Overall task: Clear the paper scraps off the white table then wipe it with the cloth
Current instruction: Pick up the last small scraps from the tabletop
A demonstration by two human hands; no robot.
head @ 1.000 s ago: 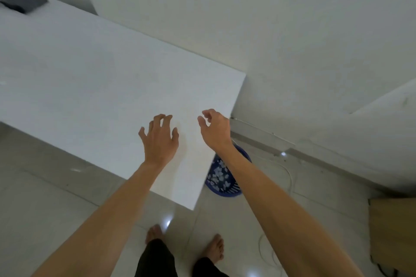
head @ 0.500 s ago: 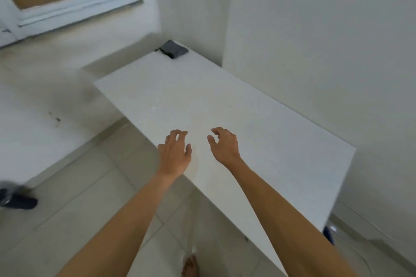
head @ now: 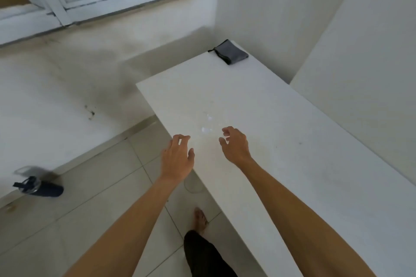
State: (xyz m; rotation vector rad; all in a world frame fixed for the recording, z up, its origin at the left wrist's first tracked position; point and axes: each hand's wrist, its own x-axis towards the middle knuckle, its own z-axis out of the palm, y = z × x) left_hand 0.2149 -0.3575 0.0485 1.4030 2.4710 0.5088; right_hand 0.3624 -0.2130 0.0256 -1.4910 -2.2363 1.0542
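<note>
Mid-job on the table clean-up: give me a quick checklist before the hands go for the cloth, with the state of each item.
1. Left hand free: ok, fingers loosely curled, holding nothing.
2. Right hand free: ok, holding nothing.
3. Cloth located: ok, folded at the far corner of the table, untouched.
4. Scraps cleared: cannot tell, small pale specks ahead of the hands may be scraps or glare.
5. Path to cloth: ok, nothing stands between hands and cloth.
6. Bottle on the floor: ok, well left of the table.
</note>
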